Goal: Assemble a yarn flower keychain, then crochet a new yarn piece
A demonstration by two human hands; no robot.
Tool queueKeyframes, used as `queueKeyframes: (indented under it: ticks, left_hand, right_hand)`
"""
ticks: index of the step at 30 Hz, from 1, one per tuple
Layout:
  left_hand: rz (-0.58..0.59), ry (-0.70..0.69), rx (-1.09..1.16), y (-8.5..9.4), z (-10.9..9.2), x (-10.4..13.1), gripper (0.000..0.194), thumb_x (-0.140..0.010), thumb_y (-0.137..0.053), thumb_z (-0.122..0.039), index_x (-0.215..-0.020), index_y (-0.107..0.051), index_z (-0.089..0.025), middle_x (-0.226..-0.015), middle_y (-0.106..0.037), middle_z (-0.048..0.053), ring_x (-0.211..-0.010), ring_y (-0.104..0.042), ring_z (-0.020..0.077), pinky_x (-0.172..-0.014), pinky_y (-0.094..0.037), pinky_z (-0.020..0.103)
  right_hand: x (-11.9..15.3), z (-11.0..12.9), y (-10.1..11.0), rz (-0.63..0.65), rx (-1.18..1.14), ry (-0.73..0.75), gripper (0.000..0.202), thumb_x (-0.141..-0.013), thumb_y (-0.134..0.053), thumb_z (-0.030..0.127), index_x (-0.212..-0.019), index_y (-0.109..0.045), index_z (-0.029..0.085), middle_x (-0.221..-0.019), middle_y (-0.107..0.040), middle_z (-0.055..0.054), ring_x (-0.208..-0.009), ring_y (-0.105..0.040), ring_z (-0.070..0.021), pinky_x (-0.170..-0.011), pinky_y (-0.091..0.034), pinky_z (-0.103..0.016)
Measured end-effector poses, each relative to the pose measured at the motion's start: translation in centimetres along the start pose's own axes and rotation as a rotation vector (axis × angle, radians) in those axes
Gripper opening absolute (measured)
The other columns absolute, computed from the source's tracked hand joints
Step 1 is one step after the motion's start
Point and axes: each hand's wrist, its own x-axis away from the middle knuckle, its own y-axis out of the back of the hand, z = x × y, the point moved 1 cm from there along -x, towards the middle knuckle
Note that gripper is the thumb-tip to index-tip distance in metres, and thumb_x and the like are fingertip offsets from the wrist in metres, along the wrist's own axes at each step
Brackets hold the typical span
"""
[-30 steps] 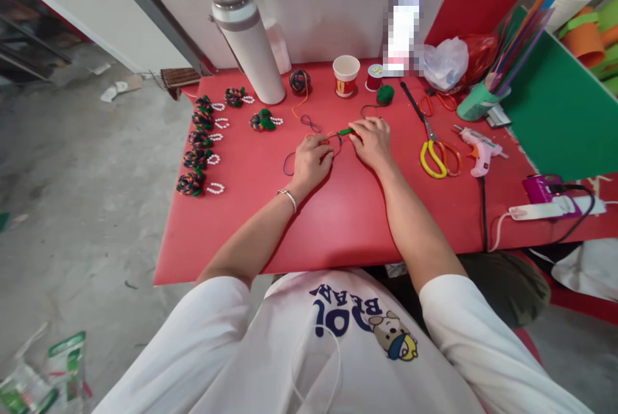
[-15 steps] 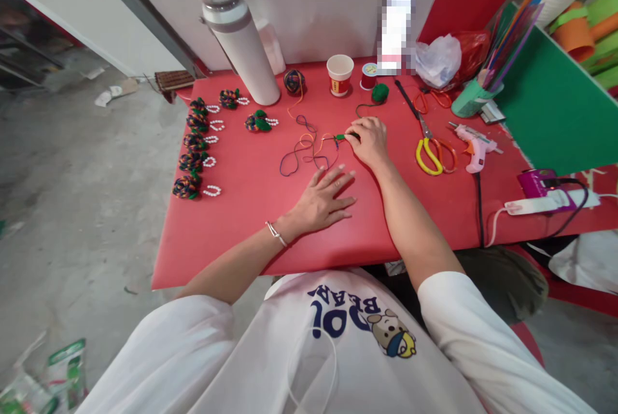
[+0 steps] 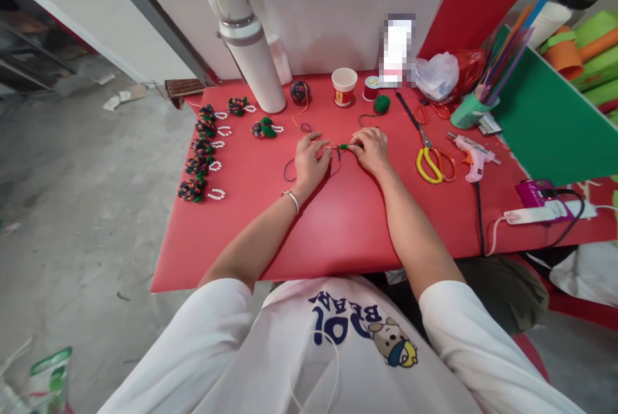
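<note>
My right hand [image 3: 371,147] pinches a thin crochet hook with a short stretch of green yarn [image 3: 344,146] on it, just above the table. At the hook's left end, the fingertips of my left hand [image 3: 311,159] are closed around its tip. Loose multicoloured yarn [image 3: 290,170] loops on the table under and around my left hand. Its ball [image 3: 300,91] sits behind, near the wall. A green yarn ball [image 3: 381,104] lies beyond my right hand, its strand running toward that hand.
Crocheted flowers with bead loops [image 3: 192,189] line the table's left side. At the back stand a white thermos [image 3: 255,60], a paper cup [image 3: 344,87] and a thread spool [image 3: 371,88]. Yellow-handled scissors [image 3: 428,165], a pink glue gun [image 3: 476,155] and a power strip [image 3: 535,213] lie to the right.
My left hand has risen from lying flat on the table and moved forward to the hook's left end, its fingers now closed. My right hand still holds the hook.
</note>
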Motion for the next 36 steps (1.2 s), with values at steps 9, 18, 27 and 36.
queueKeyframes:
  ticks: [9, 18, 27, 36]
  left_hand:
    - [-0.058, 0.131, 0.163, -0.9, 0.3, -1.1, 0.025, -0.090, -0.073, -0.019, -0.115, -0.071, -0.019, -0.115, -0.073, 0.010, -0.106, -0.070, 0.0210, -0.094, -0.057, 0.034]
    - [0.141, 0.153, 0.260, -1.3, 0.8, -1.2, 0.019, -0.095, -0.073, -0.037, -0.098, -0.081, -0.021, -0.096, -0.079, 0.008, -0.092, -0.071, 0.0224, -0.088, -0.054, 0.036]
    - [0.091, 0.152, 0.235, -0.9, 0.6, -1.6, 0.006, -0.086, -0.079, -0.020, -0.080, -0.080, -0.021, -0.113, -0.076, 0.010, -0.108, -0.069, 0.0262, -0.101, -0.052, 0.042]
    - [-0.053, 0.232, 0.361, -0.8, 0.8, -1.7, 0.009, -0.089, -0.076, -0.021, -0.080, -0.078, -0.019, -0.114, -0.074, 0.011, -0.100, -0.071, 0.0213, -0.087, -0.056, 0.033]
  right_hand:
    - [-0.1, 0.5, 0.4, 0.016, -0.042, -0.020, 0.015, -0.101, -0.065, 0.037, -0.097, -0.075, 0.027, -0.099, -0.077, -0.007, -0.106, -0.064, -0.0284, -0.101, -0.041, -0.044]
    - [-0.3, 0.5, 0.4, 0.003, -0.237, 0.057, 0.006, -0.095, -0.074, 0.032, -0.095, -0.077, 0.027, -0.096, -0.079, -0.003, -0.096, -0.067, -0.0240, -0.100, -0.045, -0.042]
    - [0.0, 0.0, 0.5, -0.015, -0.332, 0.062, 0.032, -0.087, -0.083, 0.031, -0.119, -0.079, 0.030, -0.105, -0.082, -0.005, -0.106, -0.070, -0.0264, -0.106, -0.049, -0.047]
    - [0.1, -2.7, 1.7, -0.290, -0.279, -0.112, 0.031, -0.094, -0.067, 0.023, -0.123, -0.076, 0.025, -0.112, -0.081, -0.007, -0.111, -0.070, -0.0252, -0.107, -0.051, -0.045]
